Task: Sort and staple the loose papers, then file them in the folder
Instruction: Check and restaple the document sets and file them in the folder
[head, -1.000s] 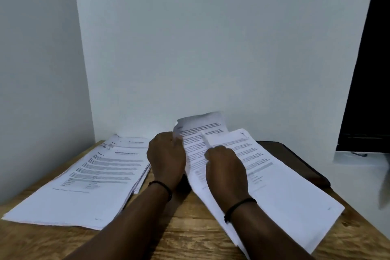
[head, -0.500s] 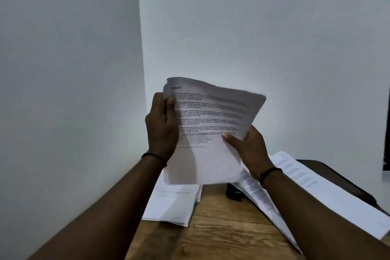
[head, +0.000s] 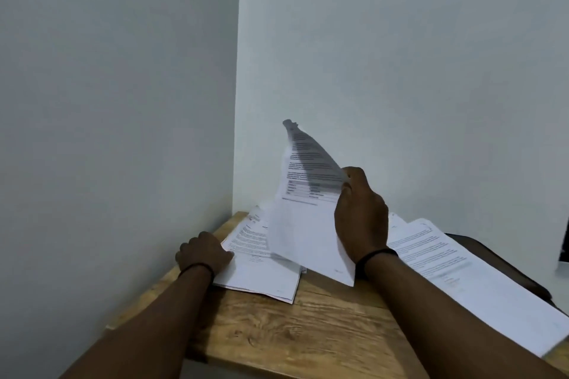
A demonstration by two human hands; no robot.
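My right hand [head: 361, 215] pinches a printed sheet [head: 303, 221] by its right edge and holds it tilted, its top corner curled up, over the left stack of papers [head: 258, 268]. That stack lies on the wooden table at the left, by the wall corner. My left hand [head: 204, 251] rests at the stack's left edge with its fingers curled; whether it grips the paper is hidden. A second spread of printed papers [head: 455, 274] lies at the right. Beneath it shows the edge of a dark folder [head: 505, 258].
The wooden table [head: 308, 329] stands in a corner of two white walls. Its front edge runs along the bottom of the view. Bare wood shows between the two paper piles.
My left hand has let go of the raised sheet and dropped to the left stack. My right hand alone has brought the sheet down over that stack. The camera has turned left.
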